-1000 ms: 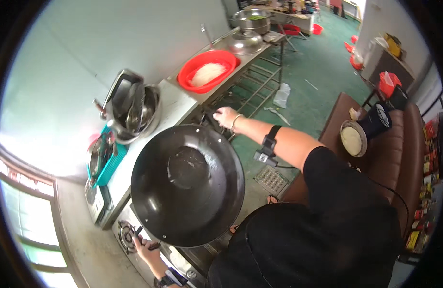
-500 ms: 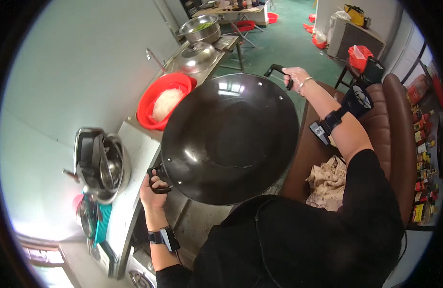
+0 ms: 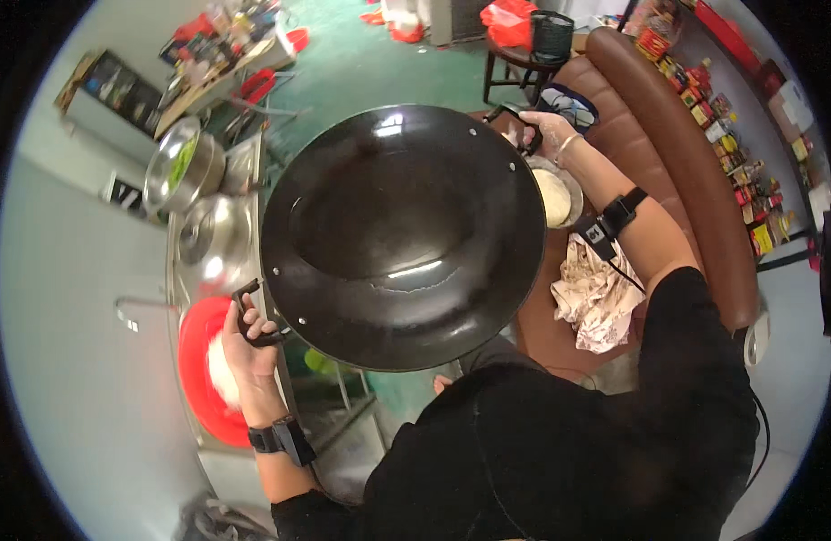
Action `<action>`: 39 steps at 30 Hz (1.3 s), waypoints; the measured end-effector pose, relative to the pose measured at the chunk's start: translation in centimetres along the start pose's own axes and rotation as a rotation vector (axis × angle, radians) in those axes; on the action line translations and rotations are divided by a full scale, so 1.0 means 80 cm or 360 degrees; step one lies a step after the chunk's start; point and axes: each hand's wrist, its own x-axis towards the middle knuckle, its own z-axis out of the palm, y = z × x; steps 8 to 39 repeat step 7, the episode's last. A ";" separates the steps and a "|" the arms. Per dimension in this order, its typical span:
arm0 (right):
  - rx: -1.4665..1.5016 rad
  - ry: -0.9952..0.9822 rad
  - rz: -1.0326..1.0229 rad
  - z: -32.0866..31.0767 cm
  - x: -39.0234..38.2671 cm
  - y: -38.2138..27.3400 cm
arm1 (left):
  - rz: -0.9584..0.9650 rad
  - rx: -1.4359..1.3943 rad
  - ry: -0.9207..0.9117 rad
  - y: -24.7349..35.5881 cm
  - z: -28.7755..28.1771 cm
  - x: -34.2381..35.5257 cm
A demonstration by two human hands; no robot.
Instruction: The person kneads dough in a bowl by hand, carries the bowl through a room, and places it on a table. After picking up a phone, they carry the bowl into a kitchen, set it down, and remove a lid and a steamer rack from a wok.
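Note:
A large black wok (image 3: 406, 216) is held up in front of me by its two looped handles. My left hand (image 3: 251, 343) wraps round the near-left handle, and my right hand (image 3: 549, 135) grips the far-right one. A little water lies in the wok, with a bright reflection along its edge. Below my left hand and partly behind it sits a red basin (image 3: 199, 361) with something white in it. Beneath the wok's right rim, near my right forearm, a bowl (image 3: 557, 197) of pale contents shows in part; the wok hides the rest.
On the left, a metal counter carries a steel pot (image 3: 183, 167) with greens, a domed lid (image 3: 215, 236) and a faucet (image 3: 136, 311). A brown sofa (image 3: 672, 180) with a crumpled patterned cloth (image 3: 596, 293) stands right, by shelves of bottles (image 3: 735, 149). A dark stool (image 3: 515, 68) is farther off.
My view and body have turned to the right, away from the counter. Both hands carry the wok along, and the bowl on the sofa has come into view.

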 end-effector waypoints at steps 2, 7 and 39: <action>0.0106 -0.0092 0.0062 -0.001 0.004 -0.031 | -0.0075 0.0009 0.0009 0.003 0.035 0.062; -0.0256 -0.0168 -0.0126 -0.059 0.148 -0.082 | -0.0242 0.0020 0.0004 -0.012 0.108 0.208; -0.0256 -0.0168 -0.0126 -0.059 0.148 -0.082 | -0.0242 0.0020 0.0004 -0.012 0.108 0.208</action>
